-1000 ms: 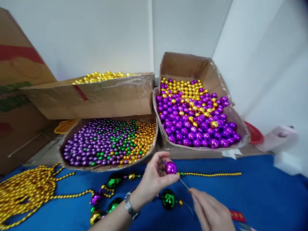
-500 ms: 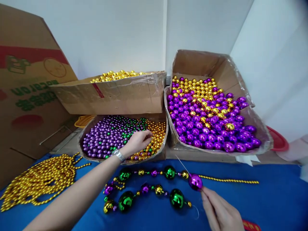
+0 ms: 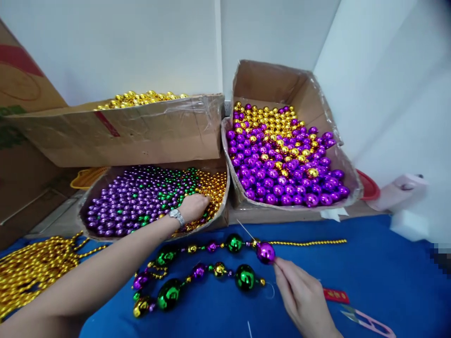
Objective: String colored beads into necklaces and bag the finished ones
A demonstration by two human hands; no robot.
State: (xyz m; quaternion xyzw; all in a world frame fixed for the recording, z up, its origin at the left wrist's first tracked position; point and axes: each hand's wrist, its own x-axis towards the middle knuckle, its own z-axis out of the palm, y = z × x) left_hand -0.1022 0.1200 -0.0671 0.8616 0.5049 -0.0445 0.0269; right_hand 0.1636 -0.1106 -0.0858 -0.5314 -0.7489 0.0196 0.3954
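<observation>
My left hand [image 3: 196, 208], with a watch on the wrist, reaches into the box of small beads [image 3: 227, 211], over its gold beads [image 3: 216, 183]. Its fingers are bent together, and whatever lies between them is hidden. My right hand [image 3: 299, 291] pinches a large purple bead [image 3: 265, 253] between thumb and fingers; a thin needle [image 3: 246, 230] sticks out up and left from it. Left of that hand, a strand of green, gold and purple beads [image 3: 245, 277] lies in a loop on the blue cloth [image 3: 211, 319].
Behind on the right is a box [image 3: 282, 84] of larger purple and gold beads. Gold strands [image 3: 35, 267] lie at the left. Red-handled snips [image 3: 369, 321], a red tag [image 3: 336, 295] and a white roll [image 3: 401, 190] are at the right.
The view has shifted right, bringing the snips into sight. My left hand has lowered among the gold beads and its fingers have closed. My right hand still holds the purple bead.
</observation>
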